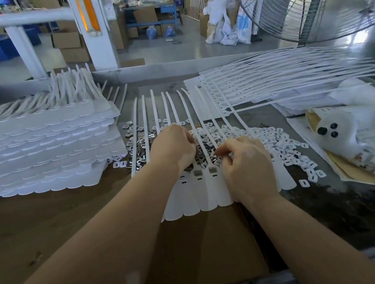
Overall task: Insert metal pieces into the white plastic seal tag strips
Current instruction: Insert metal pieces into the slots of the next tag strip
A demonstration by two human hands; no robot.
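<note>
1. Working at the middle of the table (49, 235): a joined sheet of seal tag strips (204, 195) lies flat, flag ends toward the near edge, thin tails fanning away toward the far edge. Long axis runs near-to-far, tilted slightly left at the tails.

2. Sockets sit in a row across the sheet, just beyond the flags. Two of them show a seated metal piece (212, 169); the slots left of those look dark, though the left wrist covers part of that row, so I cannot count them.

3. Loose metal pieces (140, 159) lie heaped under and between the tails, toward the table's left side. A separate heap of small white caps (287, 148) spreads toward the right edge.

4. Left hand (174, 147) is curled over the metal heap, fingertips pinched together; whether a piece is held I cannot tell, the fingers hide it.

5. Right hand (246, 164) rests knuckles-up over the right part of the sheet, fingertips bunched at the tails just beyond the socket row. Contents of that pinch are also hidden.

6. Key relation, as I judge it: the socket row lies between the two hands and nearer the body than both sets of fingertips. The right hand is closer to the filled sockets, the left to the unfilled side.

7. Stacked tag sheets (37, 152) stand at the left edge; more strips (293, 77) lie at the far right corner.
</note>
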